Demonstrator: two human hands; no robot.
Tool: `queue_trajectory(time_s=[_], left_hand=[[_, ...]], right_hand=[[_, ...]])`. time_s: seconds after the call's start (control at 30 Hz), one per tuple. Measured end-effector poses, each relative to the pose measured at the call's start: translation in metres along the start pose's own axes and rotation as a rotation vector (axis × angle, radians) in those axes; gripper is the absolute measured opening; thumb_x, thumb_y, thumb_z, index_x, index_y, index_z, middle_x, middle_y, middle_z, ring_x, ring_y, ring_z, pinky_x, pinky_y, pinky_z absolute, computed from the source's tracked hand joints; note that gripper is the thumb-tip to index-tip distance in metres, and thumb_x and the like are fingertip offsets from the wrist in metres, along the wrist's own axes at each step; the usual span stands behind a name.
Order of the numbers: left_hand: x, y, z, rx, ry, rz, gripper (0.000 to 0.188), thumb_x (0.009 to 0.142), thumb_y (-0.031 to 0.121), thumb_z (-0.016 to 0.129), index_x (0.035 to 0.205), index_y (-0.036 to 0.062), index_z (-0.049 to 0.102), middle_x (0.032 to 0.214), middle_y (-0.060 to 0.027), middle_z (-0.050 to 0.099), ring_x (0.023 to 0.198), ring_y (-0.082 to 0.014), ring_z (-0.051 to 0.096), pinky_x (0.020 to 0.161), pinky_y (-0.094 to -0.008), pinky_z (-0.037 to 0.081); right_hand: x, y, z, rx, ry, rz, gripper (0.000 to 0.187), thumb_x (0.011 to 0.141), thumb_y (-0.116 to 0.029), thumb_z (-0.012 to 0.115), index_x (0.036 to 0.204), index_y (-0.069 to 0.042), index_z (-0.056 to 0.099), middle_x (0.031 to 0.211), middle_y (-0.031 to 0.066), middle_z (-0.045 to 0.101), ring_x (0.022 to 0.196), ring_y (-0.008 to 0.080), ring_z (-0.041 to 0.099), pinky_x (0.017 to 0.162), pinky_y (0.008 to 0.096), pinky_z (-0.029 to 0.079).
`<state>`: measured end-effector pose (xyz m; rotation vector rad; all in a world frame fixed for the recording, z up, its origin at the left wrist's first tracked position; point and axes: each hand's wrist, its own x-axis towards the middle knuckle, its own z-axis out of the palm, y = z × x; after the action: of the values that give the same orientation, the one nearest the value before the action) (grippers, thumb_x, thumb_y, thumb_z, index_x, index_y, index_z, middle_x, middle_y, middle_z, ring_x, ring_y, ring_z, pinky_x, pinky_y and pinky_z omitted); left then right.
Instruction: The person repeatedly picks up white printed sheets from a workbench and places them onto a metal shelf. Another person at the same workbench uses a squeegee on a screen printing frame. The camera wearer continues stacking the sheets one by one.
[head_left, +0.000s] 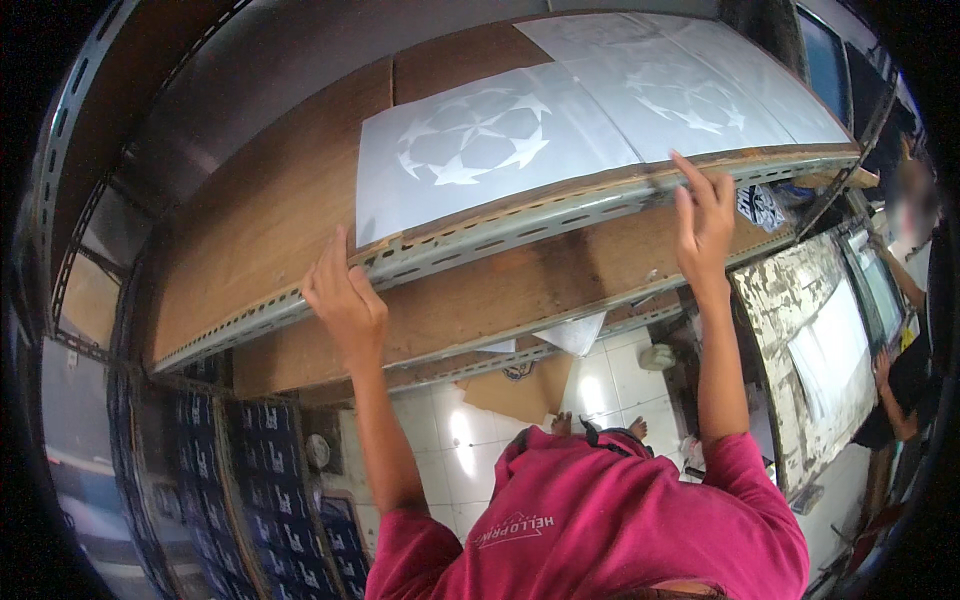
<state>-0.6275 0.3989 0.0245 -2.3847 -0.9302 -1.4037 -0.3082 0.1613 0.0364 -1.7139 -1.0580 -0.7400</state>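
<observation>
A thin white sheet printed with pale grey star-ring designs lies flat on the brown wooden shelf board. Its near edge runs along the shelf's front. My left hand is at the sheet's near left corner, fingers stretched out over the slotted metal edge rail. Farther right, my right hand hovers by the same rail with thumb and fingers apart, its fingertips close to the sheet's near edge. Neither hand visibly holds anything; whether the fingertips touch the sheet, I cannot tell.
Below is a lower wooden shelf with a white paper corner jutting out. Dark patterned panels stand at lower left. A worn, paint-stained table stands at right, with another person beside it. Cardboard lies on the tiled floor.
</observation>
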Motion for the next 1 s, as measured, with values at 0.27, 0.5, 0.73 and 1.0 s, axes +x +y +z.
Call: queue_trajectory(time_s=[0.27, 0.5, 0.73, 1.0], left_hand=[[-0.009, -0.003, 0.039, 0.098, 0.339, 0.077, 0.042, 0.1, 0.023, 0.029, 0.122, 0.0007, 0.058, 0.123, -0.0134, 0.062, 0.114, -0.0289, 0.053, 0.101, -0.0447, 0.03], [-0.007, -0.01, 0.041, 0.127, 0.433, 0.12, 0.045, 0.1, 0.025, 0.028, 0.11, 0.0018, 0.065, 0.11, -0.0115, 0.069, 0.103, -0.0311, 0.062, 0.095, -0.044, 0.038], [-0.003, -0.014, 0.046, 0.214, 0.52, 0.185, 0.048, 0.103, 0.025, 0.023, 0.102, 0.0068, 0.067, 0.102, -0.0056, 0.071, 0.095, -0.0281, 0.066, 0.086, -0.0406, 0.042], [-0.002, -0.014, 0.056, 0.247, 0.549, 0.212, 0.05, 0.103, 0.023, 0.022, 0.098, 0.0058, 0.069, 0.1, -0.0047, 0.072, 0.094, -0.0254, 0.067, 0.082, -0.0378, 0.043]], right_hand=[[-0.297, 0.109, 0.037, 0.045, -0.408, 0.514, 0.018, 0.095, -0.01, 0.046, 0.094, 0.004, 0.058, 0.093, 0.0203, 0.062, 0.085, 0.036, 0.059, 0.079, 0.0425, 0.047], [-0.601, 0.19, -0.035, 0.386, -0.238, 2.024, 0.039, 0.091, -0.027, 0.047, 0.12, -0.001, 0.055, 0.108, 0.016, 0.065, 0.093, 0.0266, 0.064, 0.079, 0.0397, 0.05], [-0.546, 0.176, -0.078, 0.392, -0.077, 2.005, 0.046, 0.096, -0.026, 0.037, 0.136, -0.005, 0.046, 0.109, 0.0132, 0.065, 0.085, 0.0259, 0.065, 0.073, 0.0385, 0.051], [-0.607, 0.142, -0.059, -0.608, -0.868, 0.804, 0.024, 0.092, -0.021, 0.052, 0.105, -0.006, 0.067, 0.087, 0.0138, 0.066, 0.08, 0.0286, 0.065, 0.066, 0.0416, 0.054]])
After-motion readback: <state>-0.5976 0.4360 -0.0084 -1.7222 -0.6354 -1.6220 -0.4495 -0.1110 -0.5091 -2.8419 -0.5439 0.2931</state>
